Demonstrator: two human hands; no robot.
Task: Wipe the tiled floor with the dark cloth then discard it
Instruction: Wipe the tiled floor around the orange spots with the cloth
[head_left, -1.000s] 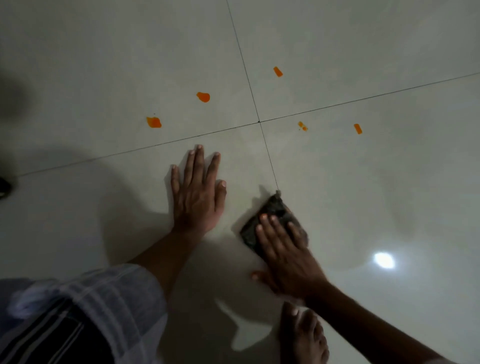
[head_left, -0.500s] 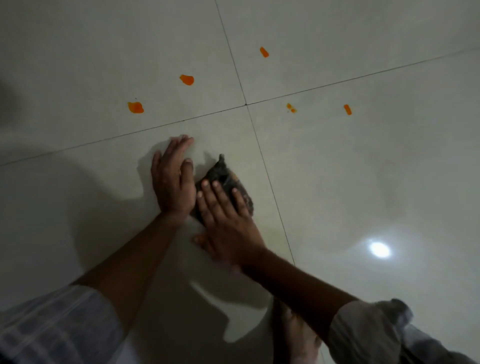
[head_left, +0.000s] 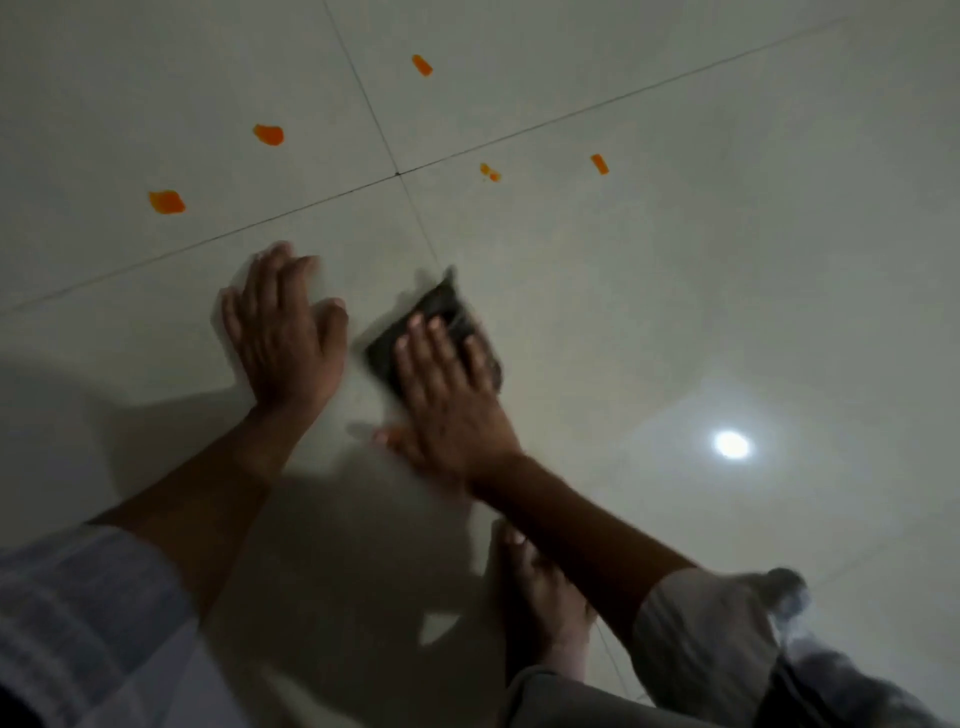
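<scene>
A dark cloth (head_left: 441, 312) lies folded on the pale tiled floor (head_left: 675, 286), just right of a grout line. My right hand (head_left: 447, 395) presses flat on its near half, fingers spread over it; the cloth's far corner sticks out beyond the fingertips. My left hand (head_left: 283, 332) rests flat on the tile a short way to the left of the cloth, fingers apart, holding nothing. Both hands and the cloth are blurred.
Several orange bits lie on the tiles beyond the hands, among them one at far left (head_left: 166, 202), one further back (head_left: 268, 134) and one at right (head_left: 599, 163). My bare foot (head_left: 540, 597) stands below the right forearm. A lamp's reflection (head_left: 731, 445) glares at right.
My right hand has slid the cloth back to the right, away from my left hand, after pushing it leftward against that hand half a second ago. The left hand stays planted.
</scene>
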